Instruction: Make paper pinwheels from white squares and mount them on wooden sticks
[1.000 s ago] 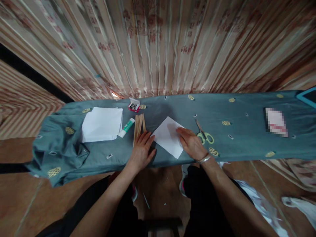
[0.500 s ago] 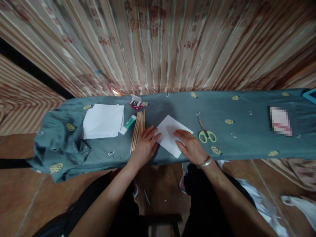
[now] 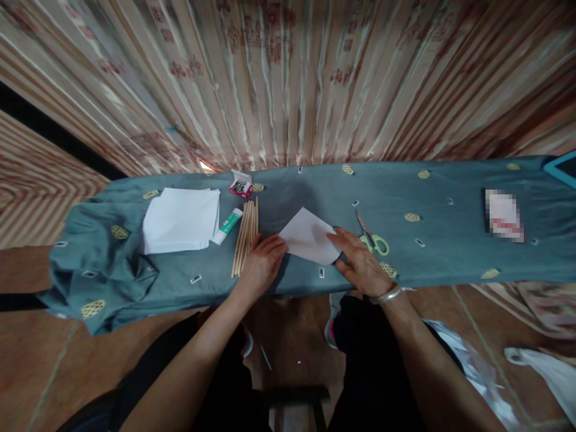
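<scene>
Toward the front edge of the worktop (image 3: 454,255), we have the white sheet (image 3: 309,237) between our left hand (image 3: 264,259), which meets its left corner in a grip we cannot tell is clenched or loose, and our right hand (image 3: 361,262), released, thumb and fingers parted around its right corner, beside the scissors (image 3: 365,230).

Both forearms (image 3: 193,354) reach over the worktop's (image 3: 450,246) near edge; left hand (image 3: 261,262) palm down, fingers (image 3: 272,245) together; right hand (image 3: 363,264) with thumb and forefinger apart.
</scene>
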Available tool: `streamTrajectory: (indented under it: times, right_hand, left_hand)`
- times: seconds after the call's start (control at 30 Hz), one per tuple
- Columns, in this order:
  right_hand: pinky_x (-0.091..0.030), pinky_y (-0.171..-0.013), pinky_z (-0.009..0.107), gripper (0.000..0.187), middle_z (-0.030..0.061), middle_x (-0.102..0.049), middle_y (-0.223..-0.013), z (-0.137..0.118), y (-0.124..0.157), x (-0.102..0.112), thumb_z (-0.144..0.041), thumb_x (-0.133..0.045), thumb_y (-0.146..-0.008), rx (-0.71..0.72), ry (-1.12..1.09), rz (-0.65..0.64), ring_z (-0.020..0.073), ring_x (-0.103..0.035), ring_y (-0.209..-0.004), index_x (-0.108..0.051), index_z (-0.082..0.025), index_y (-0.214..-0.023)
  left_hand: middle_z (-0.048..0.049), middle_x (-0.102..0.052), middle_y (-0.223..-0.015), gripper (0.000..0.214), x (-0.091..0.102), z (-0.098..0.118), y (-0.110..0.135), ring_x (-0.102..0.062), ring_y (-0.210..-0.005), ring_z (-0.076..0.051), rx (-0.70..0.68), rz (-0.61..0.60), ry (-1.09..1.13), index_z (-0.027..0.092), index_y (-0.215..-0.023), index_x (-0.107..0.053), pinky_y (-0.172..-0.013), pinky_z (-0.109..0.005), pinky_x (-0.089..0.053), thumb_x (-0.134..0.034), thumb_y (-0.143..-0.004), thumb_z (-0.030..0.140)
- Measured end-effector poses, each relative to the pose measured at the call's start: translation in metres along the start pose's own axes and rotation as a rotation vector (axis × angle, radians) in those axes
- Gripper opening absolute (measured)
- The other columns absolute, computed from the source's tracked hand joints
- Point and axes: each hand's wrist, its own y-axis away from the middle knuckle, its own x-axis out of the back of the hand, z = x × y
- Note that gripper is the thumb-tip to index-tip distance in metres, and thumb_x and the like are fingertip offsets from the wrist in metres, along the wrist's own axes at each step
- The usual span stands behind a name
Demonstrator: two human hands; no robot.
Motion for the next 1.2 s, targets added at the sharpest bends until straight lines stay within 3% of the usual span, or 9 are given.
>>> streamTrajectory:
  times: [0.13,0.23,0.37,0.5,0.63,0.7,0.9,1.03,1.2]
  right_hand:
    - [-0.044,-0.110,0.049,0.032,0.0138,-0.063,-0.135,-0.011,-0.006,0.006,-0.027,-0.059,-0.085,-0.087,-0.232,0.067,0.0282,-0.058,-0.127,-0.069,-0.019,-0.114]
    - [-0.047,-0.105,0.044,0.028,0.0107,-0.072,-0.119,-0.017,-0.014,0.005,-0.038,-0.061,-0.086,-0.195,-0.321,0.131,0.0262,-0.066,-0.114,-0.072,-0.021,-0.104]
    - [-0.053,-0.082,0.038,0.031,0.0080,-0.076,-0.093,-0.016,-0.029,0.002,-0.041,-0.060,-0.084,-0.306,-0.221,0.132,0.0245,-0.070,-0.083,-0.074,-0.019,-0.100]
    - [-0.046,-0.061,0.032,0.028,0.0017,-0.065,-0.062,-0.014,-0.045,0.000,-0.039,-0.057,-0.084,-0.356,-0.120,0.072,0.0191,-0.059,-0.058,-0.075,-0.018,-0.091]
    - [-0.048,-0.062,0.030,0.024,0.0015,-0.069,-0.070,-0.013,-0.050,-0.003,-0.036,-0.057,-0.083,-0.298,-0.122,0.108,0.0191,-0.062,-0.062,-0.073,-0.022,-0.095]
    - [-0.050,-0.066,0.031,0.024,0.0023,-0.072,-0.078,-0.013,-0.050,-0.005,-0.035,-0.057,-0.083,-0.275,-0.113,0.128,0.0200,-0.064,-0.067,-0.072,-0.023,-0.098]
    - [-0.055,-0.080,0.038,0.028,0.0075,-0.076,-0.096,-0.012,-0.051,-0.014,-0.032,-0.059,-0.082,-0.309,-0.095,0.153,0.0247,-0.070,-0.084,-0.071,-0.020,-0.104]
    - [-0.053,-0.093,0.043,0.031,0.0111,-0.075,-0.108,-0.009,-0.052,-0.020,-0.030,-0.059,-0.082,-0.250,-0.102,0.201,0.0274,-0.069,-0.100,-0.070,-0.016,-0.107]
    - [-0.053,-0.094,0.045,0.030,0.0114,-0.075,-0.108,-0.006,-0.053,-0.026,-0.030,-0.058,-0.083,-0.208,-0.085,0.233,0.0275,-0.069,-0.102,-0.069,-0.017,-0.108]
  left_hand:
    - [-0.0116,-0.074,-0.114,0.026,0.002,0.006,0.005,-0.065,-0.116,-0.026,-0.031,0.006,0.073,0.016,-0.109,-0.068,-0.110,-0.063,-0.036,-0.045,-0.095,0.015]
    - [-0.0106,-0.074,-0.112,0.026,0.003,0.010,0.010,-0.065,-0.115,-0.025,-0.034,-0.013,0.114,0.017,-0.109,-0.067,-0.111,-0.062,-0.036,-0.045,-0.094,0.016]
    - [-0.0119,-0.071,-0.119,0.030,0.004,0.011,0.012,-0.066,-0.114,-0.023,0.016,0.020,0.120,0.017,-0.121,-0.060,-0.111,-0.055,-0.040,-0.046,-0.096,0.022]
    - [-0.0184,-0.053,-0.142,0.045,0.006,0.019,0.012,-0.051,-0.133,-0.026,0.009,0.081,0.062,0.014,-0.140,-0.043,-0.112,-0.050,-0.042,-0.047,-0.096,0.022]
    - [-0.0172,-0.039,-0.154,0.048,0.001,0.034,0.016,-0.025,-0.149,-0.029,-0.100,0.002,-0.008,0.016,-0.144,-0.036,-0.118,-0.055,-0.030,-0.043,-0.097,0.020]
    - [-0.0177,-0.037,-0.156,0.050,-0.005,0.041,0.018,-0.021,-0.151,-0.029,-0.142,-0.063,-0.028,0.015,-0.146,-0.033,-0.119,-0.057,-0.027,-0.043,-0.098,0.024]
    - [-0.0206,-0.033,-0.157,0.064,-0.016,0.046,0.020,-0.018,-0.151,-0.032,-0.122,-0.199,-0.059,0.010,-0.148,-0.031,-0.119,-0.056,-0.025,-0.048,-0.096,0.043]
    - [-0.0206,-0.033,-0.157,0.065,-0.016,0.045,0.019,-0.019,-0.150,-0.033,-0.107,-0.212,-0.071,0.009,-0.147,-0.033,-0.119,-0.056,-0.024,-0.050,-0.095,0.044]
    - [-0.0209,-0.033,-0.157,0.065,-0.019,0.044,0.019,-0.018,-0.150,-0.033,-0.094,-0.200,-0.066,0.010,-0.147,-0.032,-0.119,-0.057,-0.025,-0.048,-0.096,0.046]
